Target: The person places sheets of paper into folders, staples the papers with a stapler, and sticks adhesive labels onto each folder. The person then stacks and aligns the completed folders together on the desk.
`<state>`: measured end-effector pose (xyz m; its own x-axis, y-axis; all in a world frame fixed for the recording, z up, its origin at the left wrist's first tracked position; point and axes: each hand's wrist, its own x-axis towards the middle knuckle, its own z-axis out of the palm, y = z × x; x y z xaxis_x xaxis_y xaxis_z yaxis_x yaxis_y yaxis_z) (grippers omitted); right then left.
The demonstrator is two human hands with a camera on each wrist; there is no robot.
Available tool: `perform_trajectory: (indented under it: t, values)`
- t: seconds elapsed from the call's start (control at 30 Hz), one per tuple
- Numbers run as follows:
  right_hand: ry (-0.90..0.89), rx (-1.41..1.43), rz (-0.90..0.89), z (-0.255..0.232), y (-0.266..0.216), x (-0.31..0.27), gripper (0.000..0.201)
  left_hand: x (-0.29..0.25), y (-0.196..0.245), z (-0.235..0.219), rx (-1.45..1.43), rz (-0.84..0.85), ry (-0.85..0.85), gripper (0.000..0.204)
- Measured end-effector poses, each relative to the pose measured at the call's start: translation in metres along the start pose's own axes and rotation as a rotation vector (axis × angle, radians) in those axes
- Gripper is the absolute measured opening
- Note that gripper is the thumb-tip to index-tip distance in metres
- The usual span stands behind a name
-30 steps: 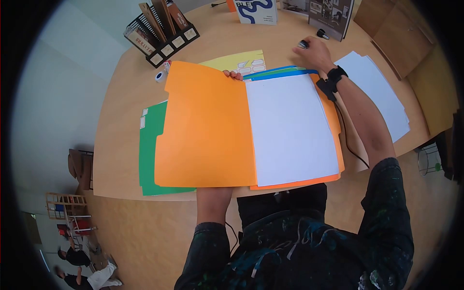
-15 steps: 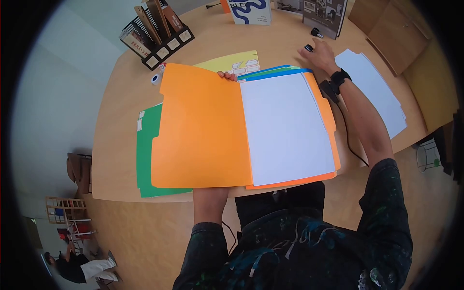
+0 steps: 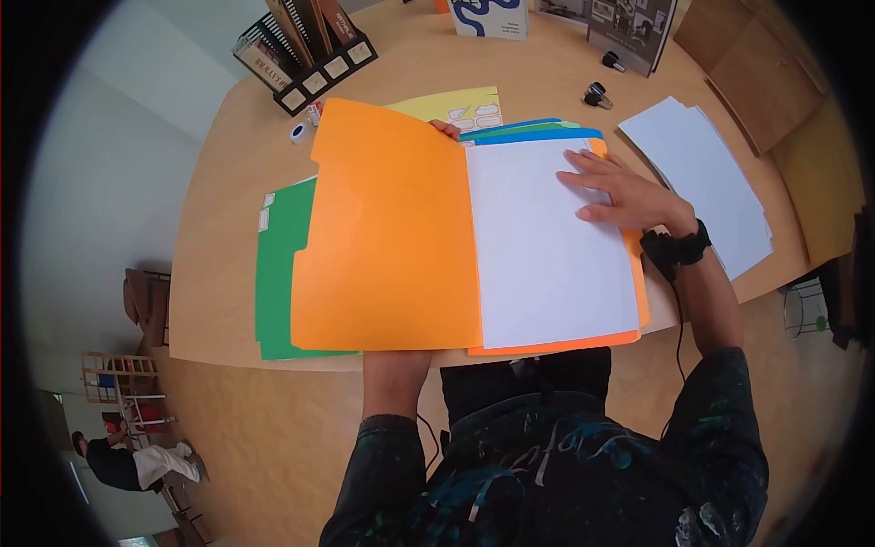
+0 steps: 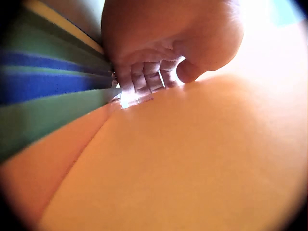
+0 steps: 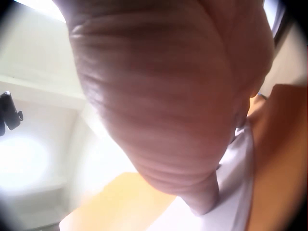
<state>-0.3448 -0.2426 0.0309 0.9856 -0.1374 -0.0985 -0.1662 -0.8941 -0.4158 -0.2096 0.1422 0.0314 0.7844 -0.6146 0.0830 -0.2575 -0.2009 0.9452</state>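
Note:
An orange folder lies open, its cover raised at the left, with white paper on its right side. Behind the cover is the left hand; its fingertips curl over the top edge by the fold, and the forearm shows below. The right hand rests on the paper's upper right part, fingers spread; in the right wrist view the hand hides most of its fingers. Blue and green folders lie beneath the orange one.
A green folder and yellow label sheet lie left and behind. At the right is more white paper. Two small black objects, a book organizer, a tape roll and standing books are farther back.
The right hand has let go of the small black object at the back and moved down onto the white paper. The left hand still holds the folder.

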Motion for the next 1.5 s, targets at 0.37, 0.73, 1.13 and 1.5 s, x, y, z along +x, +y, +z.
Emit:
perform_trajectory:
  t: [0.37,0.73,1.13,1.5]
  values:
    - [0.141,0.323,-0.105,0.007,0.008,-0.013,0.064,0.233,-0.023,0.101,-0.133,0.368,-0.365,0.043]
    - [0.086,0.352,0.11,0.0,-0.005,-0.015,0.067,0.241,-0.034,0.096,0.429,0.338,-0.022,0.045]
    - [-0.045,0.42,0.112,0.007,0.02,-0.016,0.081,0.222,-0.006,0.098,-0.114,0.13,-0.243,0.043]
    - [-0.122,0.432,0.09,-0.025,0.011,-0.005,0.064,0.233,-0.027,0.093,-0.273,0.032,-0.472,0.054]
